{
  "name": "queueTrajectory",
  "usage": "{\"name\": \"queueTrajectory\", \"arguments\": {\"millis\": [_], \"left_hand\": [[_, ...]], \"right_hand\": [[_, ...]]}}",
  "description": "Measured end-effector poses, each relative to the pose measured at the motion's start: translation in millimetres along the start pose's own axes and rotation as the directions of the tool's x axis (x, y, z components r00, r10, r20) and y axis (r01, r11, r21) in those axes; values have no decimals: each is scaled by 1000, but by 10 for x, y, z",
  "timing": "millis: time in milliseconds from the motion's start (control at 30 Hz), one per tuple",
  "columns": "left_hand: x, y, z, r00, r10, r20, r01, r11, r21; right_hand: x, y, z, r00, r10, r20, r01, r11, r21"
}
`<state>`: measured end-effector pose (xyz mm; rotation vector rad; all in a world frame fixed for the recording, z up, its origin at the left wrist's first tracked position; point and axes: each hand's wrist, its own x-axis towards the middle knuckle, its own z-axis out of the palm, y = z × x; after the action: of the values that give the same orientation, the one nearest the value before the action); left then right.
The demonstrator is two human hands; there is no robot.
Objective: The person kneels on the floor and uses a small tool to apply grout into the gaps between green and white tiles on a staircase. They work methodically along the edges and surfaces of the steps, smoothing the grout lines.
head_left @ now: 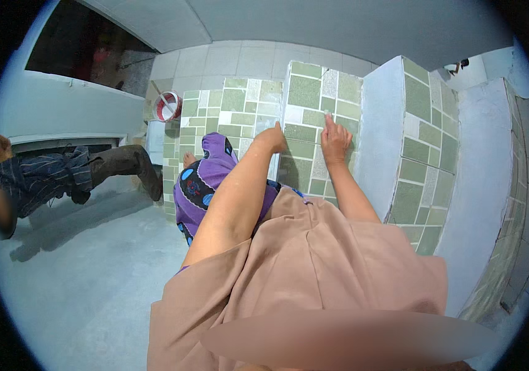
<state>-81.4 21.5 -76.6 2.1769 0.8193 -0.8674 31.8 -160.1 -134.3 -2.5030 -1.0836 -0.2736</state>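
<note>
Green and white tiles cover a stair tread point(301, 93) in front of me. My right hand point(337, 141) lies on this tread with its index finger stretched forward onto the tiles and the others slightly bent. A small pale spot shows at that fingertip; whether it is a loose bit or part of the tile, I cannot tell. Beside the tread's left edge, my left hand point(270, 140) is curled with its back toward me. Its fingers are mostly hidden, and so is whatever may be in them. Purple patterned cloth point(206, 179) covers my leg below the left forearm.
A lower tiled step point(233, 102) lies to the left, with a red-rimmed bucket point(169, 106) holding a stick at its far end. Higher tiled steps point(422, 148) rise on the right. Another person point(48, 176) in a striped shirt bends over at the far left.
</note>
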Motion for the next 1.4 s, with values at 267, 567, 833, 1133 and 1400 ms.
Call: {"name": "queueTrajectory", "arguments": {"millis": [267,567,833,1133,1400], "left_hand": [[429,-170,62,974,203,-102,-214,970,-113],[867,-348,214,976,74,206,28,892,-451],[846,-394,300,998,69,6,-48,755,-654],[653,-295,161,999,-6,36,30,705,-709],[863,-353,249,988,-52,146,137,737,-662]], "right_hand": [[-248,-544,-84,963,-204,177,190,977,93],[-241,-573,-178,919,-230,321,212,973,89],[-198,-686,-169,905,-182,384,168,983,71],[-17,-769,-89,949,-237,209,240,971,11],[-38,-891,-112,936,-303,181,301,953,38]]}}
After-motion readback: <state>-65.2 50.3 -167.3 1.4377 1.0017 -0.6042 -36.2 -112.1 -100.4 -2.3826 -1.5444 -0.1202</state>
